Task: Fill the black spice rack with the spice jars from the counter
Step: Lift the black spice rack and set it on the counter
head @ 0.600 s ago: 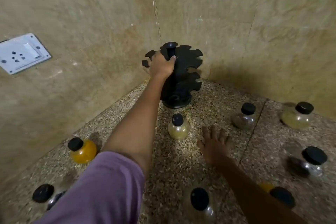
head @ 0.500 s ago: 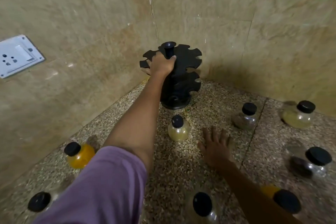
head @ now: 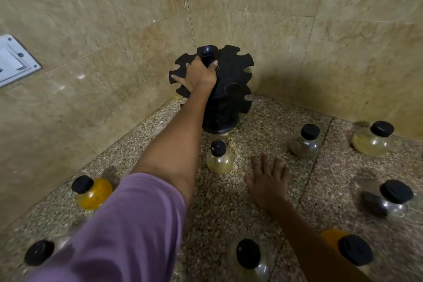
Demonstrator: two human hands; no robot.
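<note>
Rack (head: 231,89) in wall corner, jars (head: 219,158) scattered

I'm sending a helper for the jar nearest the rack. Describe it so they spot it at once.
Start at the black spice rack in the corner where the two tiled walls meet. Directly in front of its base, on the speckled counter, stands a small round jar. It holds pale yellow powder under a black cap and sits between the left forearm and the right hand, closer to the rack than any other jar.

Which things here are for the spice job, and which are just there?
For the job:
- black rack, held by the left hand
- spice jars on the counter, like the yellow jar and the pale jar

Just there:
- wall socket
- tiled wall
</note>
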